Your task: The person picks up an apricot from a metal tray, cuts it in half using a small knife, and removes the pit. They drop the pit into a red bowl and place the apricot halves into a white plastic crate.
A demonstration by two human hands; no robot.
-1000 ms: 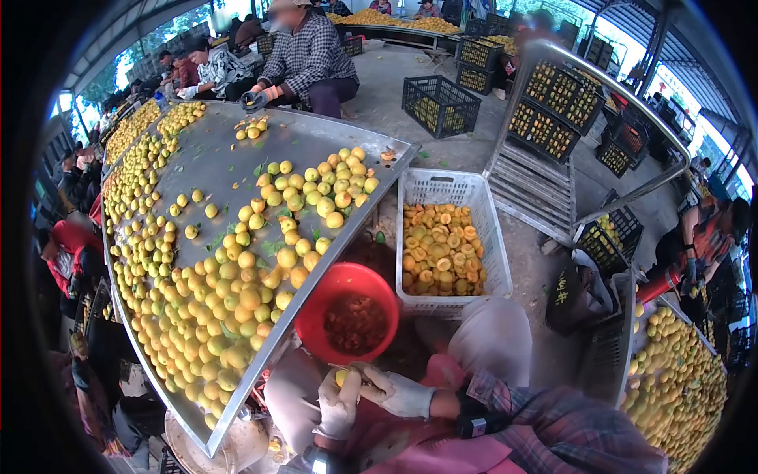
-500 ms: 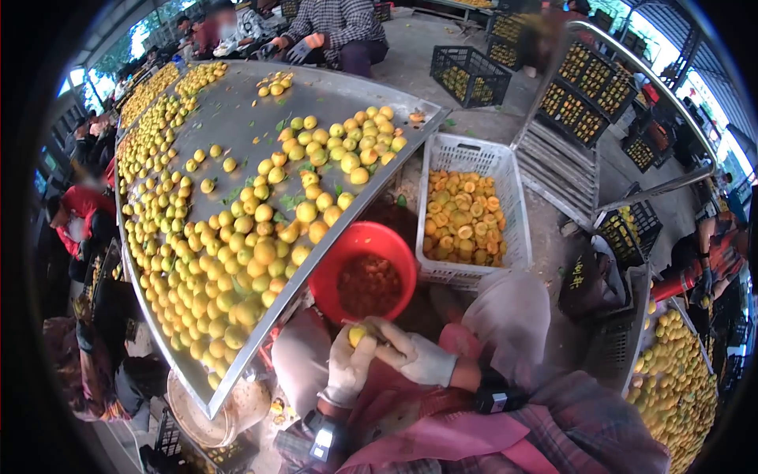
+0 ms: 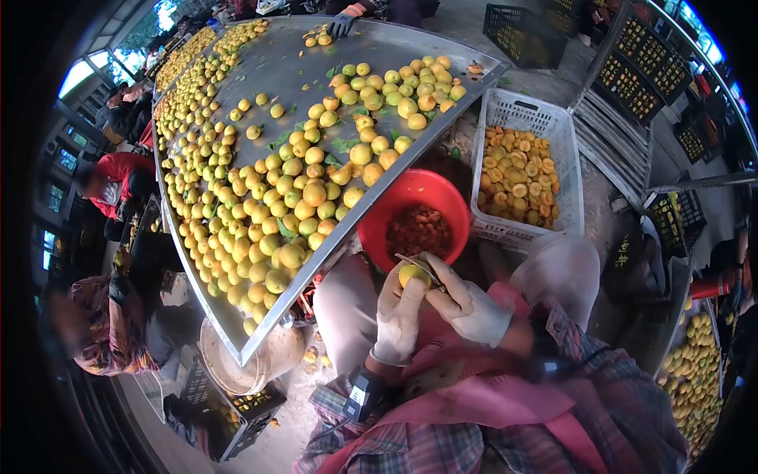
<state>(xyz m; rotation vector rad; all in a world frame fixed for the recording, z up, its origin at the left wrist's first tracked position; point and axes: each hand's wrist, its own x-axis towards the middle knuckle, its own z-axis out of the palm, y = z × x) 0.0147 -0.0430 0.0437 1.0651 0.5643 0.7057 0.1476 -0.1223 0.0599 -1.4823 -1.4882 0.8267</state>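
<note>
- Clamped in the white-gloved left hand (image 3: 397,312) is a small round yellow fruit (image 3: 412,275).
- A thin metal blade (image 3: 418,265), gripped by the white-gloved right hand (image 3: 467,306), is laid against it.
- Both are held beside the round red plastic bowl (image 3: 375,217).

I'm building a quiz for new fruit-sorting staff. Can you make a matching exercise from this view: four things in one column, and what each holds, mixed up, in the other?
Column A
1. red bucket
2. white basket
3. left hand
4. right hand

Column B
a. holds a thin blade
b. filled with halved fruit
c. grips one yellow fruit
d. has brown-red scraps inside

Pairs: 1-d, 2-b, 3-c, 4-a
</note>
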